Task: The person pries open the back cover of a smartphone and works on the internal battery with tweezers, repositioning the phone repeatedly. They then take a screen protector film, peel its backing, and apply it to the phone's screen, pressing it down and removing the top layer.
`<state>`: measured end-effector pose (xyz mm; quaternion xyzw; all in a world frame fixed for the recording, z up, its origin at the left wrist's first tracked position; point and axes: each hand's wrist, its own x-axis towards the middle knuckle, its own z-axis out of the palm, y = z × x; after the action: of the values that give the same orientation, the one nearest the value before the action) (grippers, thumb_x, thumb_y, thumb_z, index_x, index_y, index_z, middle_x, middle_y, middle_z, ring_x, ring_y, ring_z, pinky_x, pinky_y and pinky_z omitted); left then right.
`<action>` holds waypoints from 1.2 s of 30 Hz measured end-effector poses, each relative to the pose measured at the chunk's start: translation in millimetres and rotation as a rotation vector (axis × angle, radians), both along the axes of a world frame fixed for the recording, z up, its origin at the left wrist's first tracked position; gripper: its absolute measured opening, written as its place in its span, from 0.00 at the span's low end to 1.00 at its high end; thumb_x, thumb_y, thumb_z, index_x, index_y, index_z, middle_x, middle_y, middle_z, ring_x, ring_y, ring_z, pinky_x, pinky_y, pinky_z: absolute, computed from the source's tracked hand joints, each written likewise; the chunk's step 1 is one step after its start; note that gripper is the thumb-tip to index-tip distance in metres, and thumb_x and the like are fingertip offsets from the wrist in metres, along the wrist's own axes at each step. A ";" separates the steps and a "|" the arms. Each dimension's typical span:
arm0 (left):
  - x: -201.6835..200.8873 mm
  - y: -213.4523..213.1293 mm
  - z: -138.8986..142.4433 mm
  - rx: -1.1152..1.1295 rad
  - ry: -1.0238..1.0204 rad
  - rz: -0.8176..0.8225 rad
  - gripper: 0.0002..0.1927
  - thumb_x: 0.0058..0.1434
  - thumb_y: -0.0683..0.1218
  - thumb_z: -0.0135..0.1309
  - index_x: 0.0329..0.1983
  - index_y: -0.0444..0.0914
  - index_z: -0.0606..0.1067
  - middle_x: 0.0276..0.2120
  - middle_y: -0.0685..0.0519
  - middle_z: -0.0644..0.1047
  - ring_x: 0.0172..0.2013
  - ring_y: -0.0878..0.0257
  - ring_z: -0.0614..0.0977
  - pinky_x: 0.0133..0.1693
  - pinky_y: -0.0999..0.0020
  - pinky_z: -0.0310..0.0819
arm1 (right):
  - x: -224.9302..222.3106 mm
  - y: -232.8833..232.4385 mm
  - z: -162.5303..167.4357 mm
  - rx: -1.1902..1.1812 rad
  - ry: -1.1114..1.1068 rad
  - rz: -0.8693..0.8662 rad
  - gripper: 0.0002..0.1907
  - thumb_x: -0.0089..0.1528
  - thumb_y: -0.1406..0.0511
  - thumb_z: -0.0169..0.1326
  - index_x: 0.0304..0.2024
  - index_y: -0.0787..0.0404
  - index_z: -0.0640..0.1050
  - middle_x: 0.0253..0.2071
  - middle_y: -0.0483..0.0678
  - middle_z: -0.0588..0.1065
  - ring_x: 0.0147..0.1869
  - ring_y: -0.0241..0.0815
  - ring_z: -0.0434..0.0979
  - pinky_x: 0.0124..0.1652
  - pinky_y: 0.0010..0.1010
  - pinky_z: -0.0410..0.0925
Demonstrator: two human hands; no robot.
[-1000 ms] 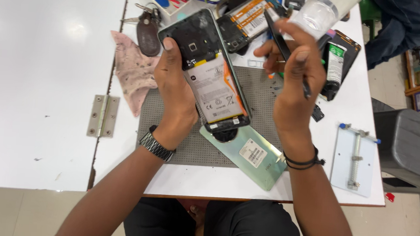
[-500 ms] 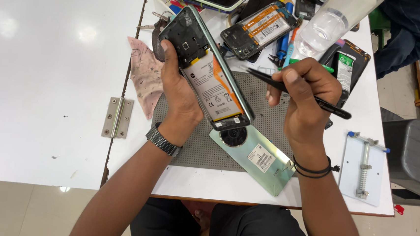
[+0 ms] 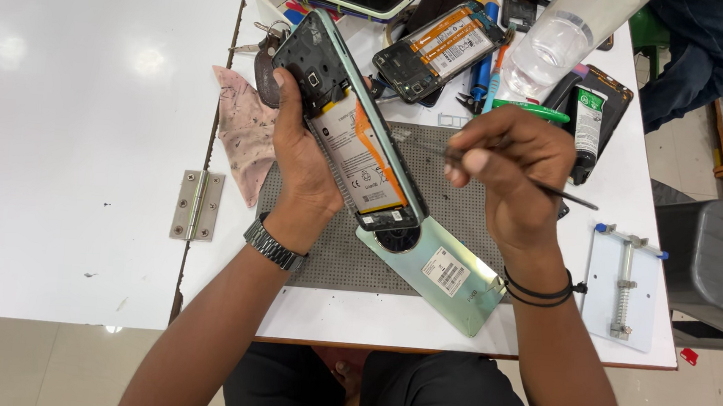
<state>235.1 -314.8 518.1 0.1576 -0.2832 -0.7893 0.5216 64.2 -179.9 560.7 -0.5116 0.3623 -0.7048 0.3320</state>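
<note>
Grey mat (image 3: 462, 218), tool (image 3: 566, 192) now lowered

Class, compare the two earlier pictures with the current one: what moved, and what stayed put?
The right hand swung its thin tool down from upright to flat, away from the opened phone. The left hand keeps its grip on the phone, tilted over the grey mat; the green back cover hasn't shifted.

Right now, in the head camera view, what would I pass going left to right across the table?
Metal hinge → pink cloth → left hand holding the opened phone → right hand with a thin tool → metal holder plate.
</note>
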 end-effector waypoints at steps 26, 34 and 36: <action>19.6 -11.9 -4.0 -0.004 -0.175 0.580 0.38 0.67 0.71 0.40 0.55 0.34 0.72 0.52 0.49 0.76 0.55 0.61 0.78 0.59 0.64 0.75 | 64.2 -7.3 32.4 -0.098 0.988 -0.446 0.14 0.53 0.73 0.63 0.42 0.62 0.81 0.42 0.51 0.80 0.46 0.47 0.81 0.45 0.34 0.73; 17.5 -12.1 -6.0 0.025 -0.186 0.569 0.36 0.67 0.71 0.40 0.55 0.35 0.72 0.51 0.50 0.77 0.54 0.62 0.80 0.58 0.65 0.76 | 63.6 -6.1 31.5 -0.101 0.994 -0.440 0.12 0.58 0.73 0.63 0.45 0.62 0.81 0.45 0.49 0.80 0.49 0.45 0.81 0.48 0.34 0.73; 16.7 -11.9 -7.0 0.026 -0.183 0.567 0.37 0.67 0.71 0.40 0.56 0.35 0.72 0.51 0.49 0.77 0.53 0.62 0.80 0.57 0.65 0.76 | 62.3 -5.0 29.5 -0.061 0.928 -0.426 0.12 0.60 0.72 0.64 0.46 0.62 0.81 0.46 0.49 0.80 0.49 0.44 0.81 0.47 0.31 0.74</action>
<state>251.7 -326.7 511.1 0.3075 -0.2636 -0.5983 0.6914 126.5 -184.9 590.2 -0.6949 0.5472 -0.4656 -0.0301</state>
